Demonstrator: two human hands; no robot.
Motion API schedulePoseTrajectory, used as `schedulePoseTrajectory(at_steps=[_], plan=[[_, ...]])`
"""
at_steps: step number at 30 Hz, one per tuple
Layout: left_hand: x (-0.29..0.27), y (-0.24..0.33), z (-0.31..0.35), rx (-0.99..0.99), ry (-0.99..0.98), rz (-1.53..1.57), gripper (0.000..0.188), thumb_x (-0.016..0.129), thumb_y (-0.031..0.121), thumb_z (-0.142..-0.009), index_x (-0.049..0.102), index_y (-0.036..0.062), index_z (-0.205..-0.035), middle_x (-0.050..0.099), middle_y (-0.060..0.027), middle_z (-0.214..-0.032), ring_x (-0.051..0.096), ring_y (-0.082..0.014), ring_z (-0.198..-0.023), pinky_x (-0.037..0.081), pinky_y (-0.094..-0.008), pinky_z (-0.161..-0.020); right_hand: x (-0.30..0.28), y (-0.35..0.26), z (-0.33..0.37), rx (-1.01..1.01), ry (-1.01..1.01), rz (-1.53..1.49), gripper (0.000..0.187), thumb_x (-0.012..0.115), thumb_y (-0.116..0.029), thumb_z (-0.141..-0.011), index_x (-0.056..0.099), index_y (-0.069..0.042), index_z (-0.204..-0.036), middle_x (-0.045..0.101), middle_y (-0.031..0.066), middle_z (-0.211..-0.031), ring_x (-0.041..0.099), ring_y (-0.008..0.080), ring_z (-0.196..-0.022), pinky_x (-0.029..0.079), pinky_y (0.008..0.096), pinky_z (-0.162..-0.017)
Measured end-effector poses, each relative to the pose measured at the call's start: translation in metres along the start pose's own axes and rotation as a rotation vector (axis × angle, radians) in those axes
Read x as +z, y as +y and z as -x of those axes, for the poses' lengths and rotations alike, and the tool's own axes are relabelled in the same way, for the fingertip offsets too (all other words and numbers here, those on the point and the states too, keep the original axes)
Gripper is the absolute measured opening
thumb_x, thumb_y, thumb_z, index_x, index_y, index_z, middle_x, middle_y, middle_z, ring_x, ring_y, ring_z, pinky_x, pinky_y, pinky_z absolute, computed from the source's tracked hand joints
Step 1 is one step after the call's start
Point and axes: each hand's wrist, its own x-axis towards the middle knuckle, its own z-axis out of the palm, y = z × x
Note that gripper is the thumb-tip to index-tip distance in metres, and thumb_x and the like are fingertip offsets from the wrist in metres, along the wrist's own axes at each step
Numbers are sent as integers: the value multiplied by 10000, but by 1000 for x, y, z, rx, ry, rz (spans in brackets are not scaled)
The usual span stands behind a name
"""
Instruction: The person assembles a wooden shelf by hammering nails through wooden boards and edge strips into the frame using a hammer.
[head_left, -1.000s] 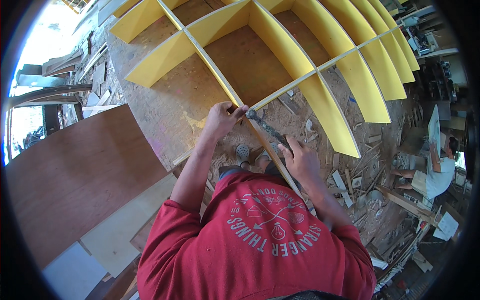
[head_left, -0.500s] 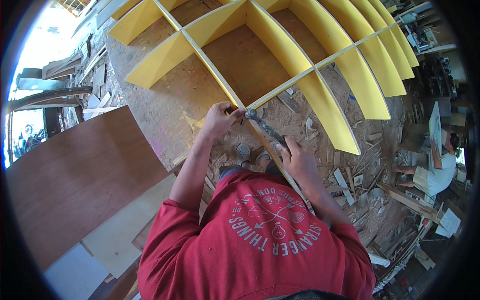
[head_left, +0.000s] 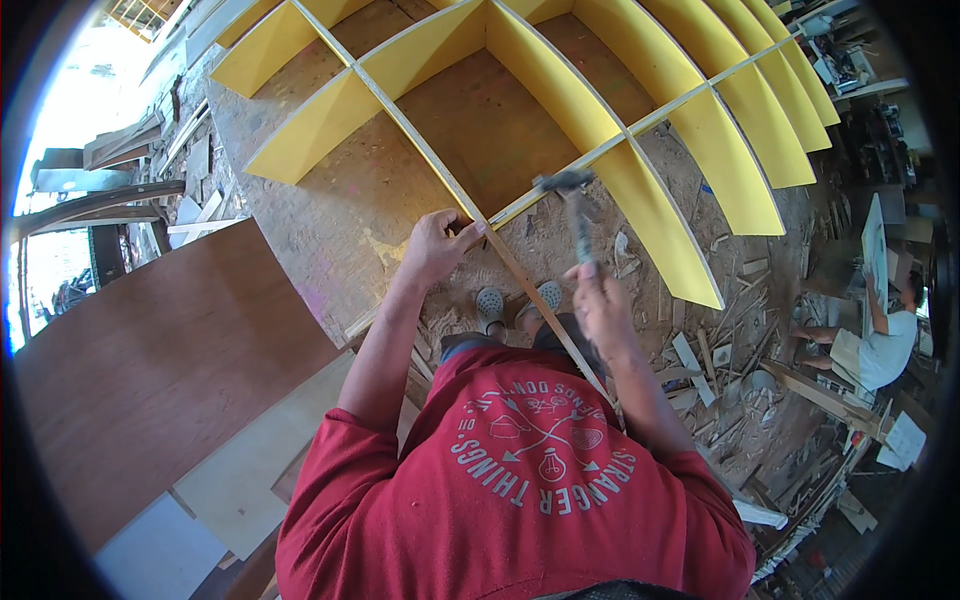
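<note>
My right hand (head_left: 603, 312) is closed round the handle of a hammer (head_left: 581, 225). The hammer's dark head is raised beside the corner of a yellow wooden lattice frame (head_left: 425, 150) and looks slightly blurred. My left hand (head_left: 438, 247) grips the frame at that corner, thumb on the near side and fingers partly hidden. Whether a nail is pinched there cannot be made out. From the corner a narrow brown wooden strip (head_left: 545, 308) runs back toward my body, passing between my two arms.
Curved yellow panels (head_left: 665, 225) reach out at the right. A large brown board (head_left: 170, 360) lies at the left above pale sheets (head_left: 265, 450). Wood scraps (head_left: 695, 365) litter the floor round my shoes. Another person (head_left: 885, 345) sits at far right beside an upright board.
The hammer has swung up and away from the corner, to the right, with my right hand moving slightly right. My left hand stays at the corner.
</note>
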Motion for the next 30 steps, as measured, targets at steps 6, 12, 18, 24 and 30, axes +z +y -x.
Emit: schedulePoseTrajectory(at_steps=[6,12,18,24,30], plan=[[0,1,-1,-8,-18,-22,512,820,457,-947,739,-44,-881,658,-161,-683,609,-196,-628,480,-422,-607,13,35,-10,-360,163,658,463,525,-498,-1156,655,-54,-1123,596,35,-734,588,143,-639,488,384,-609],[-1,7,6,-37,-14,35,480,816,427,-955,753,-46,-906,648,-139,-676,600,-178,-633,478,-415,-606,-5,9,4,-157,160,46,497,515,-495,-1160,677,-28,-1111,572,15,-714,562,123,-619,494,387,-596],[2,-6,1,5,-9,29,461,813,410,-960,762,-47,-926,649,-125,-681,589,-170,-626,476,-413,-603,23,19,2,-219,112,572,505,513,-479,-1164,698,-19,-1071,717,95,-814,685,249,-681,533,428,-629],[1,0,0,24,-19,56,481,816,423,-955,766,-54,-934,632,-118,-672,577,-157,-625,479,-403,-602,12,30,0,-202,302,321,470,488,-451,-1176,657,-13,-1178,636,62,-786,655,167,-737,529,399,-680],[-7,5,9,-9,-26,1,485,819,445,-942,796,-33,-1023,687,-141,-760,662,-217,-707,521,-400,-674,1,11,7,-80,22,280,417,496,-397,-1182,639,-10,-1238,666,90,-866,685,139,-821,544,367,-717]])
